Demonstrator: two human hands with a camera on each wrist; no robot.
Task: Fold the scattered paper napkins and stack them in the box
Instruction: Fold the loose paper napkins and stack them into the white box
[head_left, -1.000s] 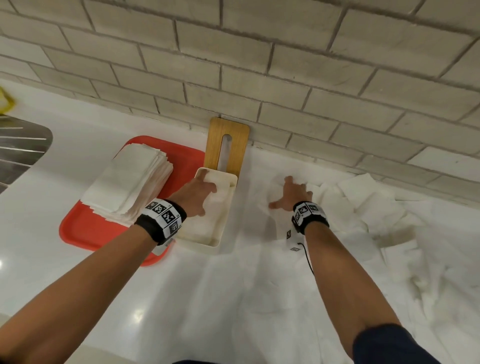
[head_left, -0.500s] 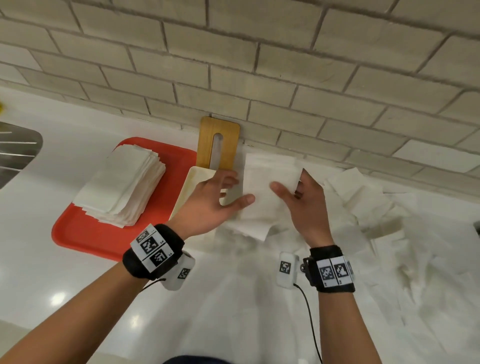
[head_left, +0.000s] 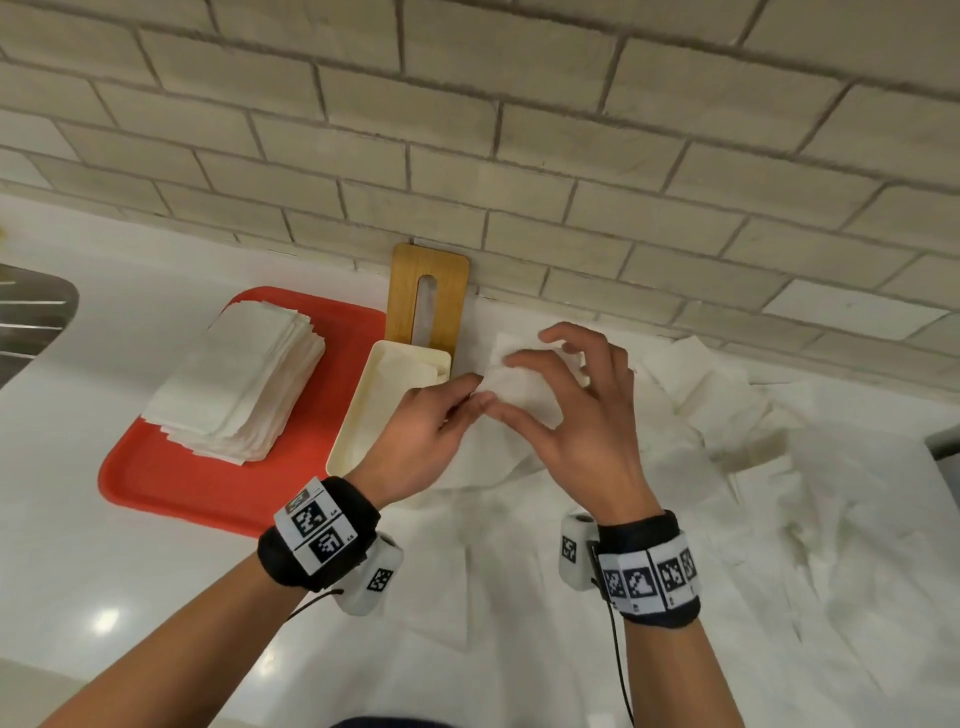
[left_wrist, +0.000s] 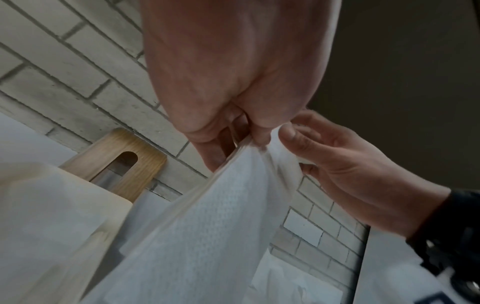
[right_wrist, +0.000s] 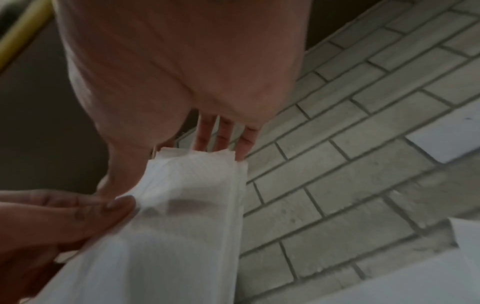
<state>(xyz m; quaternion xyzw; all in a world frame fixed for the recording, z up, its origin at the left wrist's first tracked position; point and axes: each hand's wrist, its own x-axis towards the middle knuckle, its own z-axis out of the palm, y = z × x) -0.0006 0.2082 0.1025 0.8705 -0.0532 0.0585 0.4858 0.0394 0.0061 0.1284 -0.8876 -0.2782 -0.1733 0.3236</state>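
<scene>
The step in hand looks like the folding of a single napkin (head_left: 524, 387), lifted off the bench (head_left: 78, 545) and held near the middle of the head view, just right of the cream box (head_left: 358, 415). The left hand (head_left: 415, 441) pinches one edge of it between thumb and fingertips, and the left wrist view shows the paper hanging down from that pinch in doubled layers. The right hand (head_left: 576, 421) meets it at the same edge, thumb and forefinger closed on the paper, the other fingers (head_left: 566, 338) spread loosely above the sheet. The box sits right of the red tray (head_left: 171, 493), which carries a stack of folded napkins (head_left: 239, 384); a wooden slotted lid (head_left: 428, 296) leans on the brick wall behind the box. Something pale lies flat in the box, probably napkins already placed, though that is hard to tell. Many loose napkins (head_left: 727, 493) cover the bench across the lower right of the frame, so the task seems far from done. The next move likely calls for bringing the edges together squarely, pressing the crease, then carrying the folded piece left and laying it flat inside the box.
</scene>
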